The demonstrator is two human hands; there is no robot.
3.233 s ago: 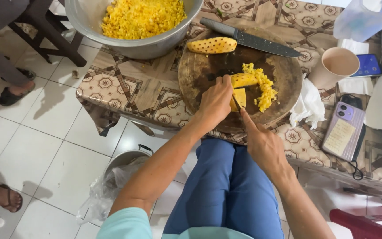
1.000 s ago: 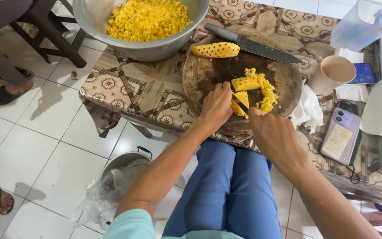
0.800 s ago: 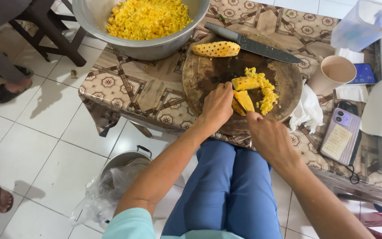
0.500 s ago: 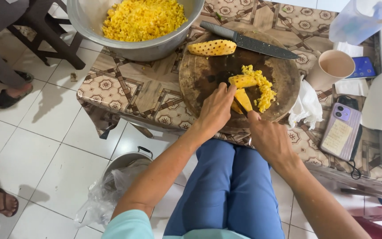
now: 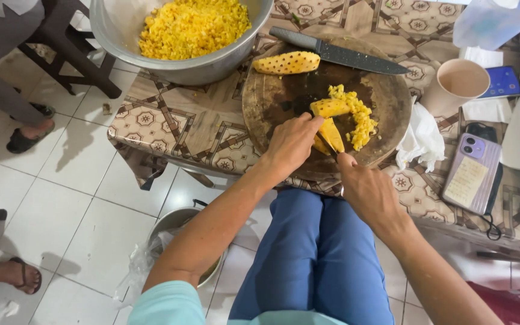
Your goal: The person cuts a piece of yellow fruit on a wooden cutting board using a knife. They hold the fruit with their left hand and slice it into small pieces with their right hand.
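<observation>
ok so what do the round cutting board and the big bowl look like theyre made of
The round cutting board looks like wood: brown, matt, with a dark stained centre and a worn, pale edge. The big bowl holding the yellow chopped fruit looks like metal, probably steel or aluminium: a grey, dull-shiny wall with a thin rolled rim. Neither can be told for certain by look alone.
</observation>
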